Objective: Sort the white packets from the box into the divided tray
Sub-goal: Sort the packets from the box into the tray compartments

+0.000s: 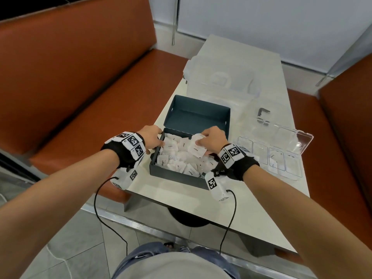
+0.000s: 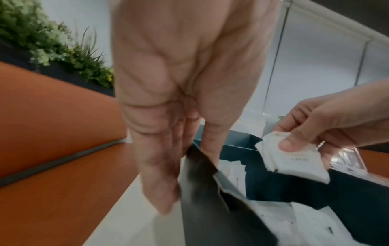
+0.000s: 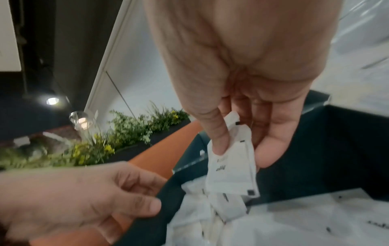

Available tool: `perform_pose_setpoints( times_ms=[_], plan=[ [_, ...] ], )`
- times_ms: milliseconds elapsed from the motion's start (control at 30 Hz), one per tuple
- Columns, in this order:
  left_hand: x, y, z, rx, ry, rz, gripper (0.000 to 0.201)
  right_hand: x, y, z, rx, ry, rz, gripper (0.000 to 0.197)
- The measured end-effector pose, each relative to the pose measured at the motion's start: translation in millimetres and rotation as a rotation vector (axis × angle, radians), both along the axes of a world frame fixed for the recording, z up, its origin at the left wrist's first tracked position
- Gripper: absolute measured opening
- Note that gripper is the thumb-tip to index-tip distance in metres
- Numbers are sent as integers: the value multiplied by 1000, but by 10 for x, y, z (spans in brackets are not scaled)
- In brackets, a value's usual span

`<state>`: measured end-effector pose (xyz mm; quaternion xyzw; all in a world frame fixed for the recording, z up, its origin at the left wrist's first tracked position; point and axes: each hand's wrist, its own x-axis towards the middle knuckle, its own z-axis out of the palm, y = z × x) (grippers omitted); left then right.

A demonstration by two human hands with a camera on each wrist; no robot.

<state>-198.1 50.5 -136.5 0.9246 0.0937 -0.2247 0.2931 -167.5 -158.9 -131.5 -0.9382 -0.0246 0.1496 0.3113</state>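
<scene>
Head view: the left hand (image 1: 151, 137) grips the dark box's (image 1: 177, 175) left wall on the bench (image 1: 153, 195); the divided tray (image 1: 289, 158) lies to the right. Left wrist view: the fingers (image 2: 160, 174) are clamped on that wall. Right wrist view: the right hand (image 3: 242, 99) pinches white packets (image 3: 233, 168) above the box.

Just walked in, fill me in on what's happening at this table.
A person is sorting white packets out of a dark box on the table. The left hand holds the box's left wall steady, while the right hand pinches a few white packets just above the pile. The clear divided tray sits to the right of the box; at least one compartment already holds packets.
</scene>
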Motion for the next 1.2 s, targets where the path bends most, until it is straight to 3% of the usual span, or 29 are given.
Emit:
perform_pose_setpoints(
  times_ms=[100, 167, 233, 333, 400, 533, 667, 800, 967, 1100, 1200],
  plan=[
    [27, -70, 119, 128, -260, -30, 49, -20, -238, 178, 205, 52, -125, 24],
    [52, -175, 272, -29, -418, -7, 38, -58, -378, 327, 390, 89, -189, 22],
    [65, -338, 474, -323, -444, 34, 25, -107, -489, 494, 576, 105, -203, 16],
    [56, -662, 744, -759, -300, 130, 17, -171, -633, 717, 695, 133, -149, 21],
    [65, -882, 841, -930, -154, 135, 25, -200, -716, 831, 712, 157, -78, 27],
    [71, -1265, 816, -1172, 216, -14, 44, -222, -845, 934, 672, 119, 36, 25],
    [54, -1595, 772, -1412, 391, 94, 22, -232, -989, 918, 522, -38, 51, 9],
    [90, -1823, 755, -1440, 424, 180, 20, -171, -1256, 850, 310, -143, 38, 36],
    [167, -2020, 708, -1401, 376, 263, 27, -152, -1564, 849, 341, -195, -30, 38],
    [221, -2241, 662, -1335, 324, 282, 32, -202, -1590, 734, 270, -227, -40, 56],
    [226, -2398, 635, -1324, 320, 292, 29, -193, -1691, 629, 276, -263, -121, 56]
  ],
)
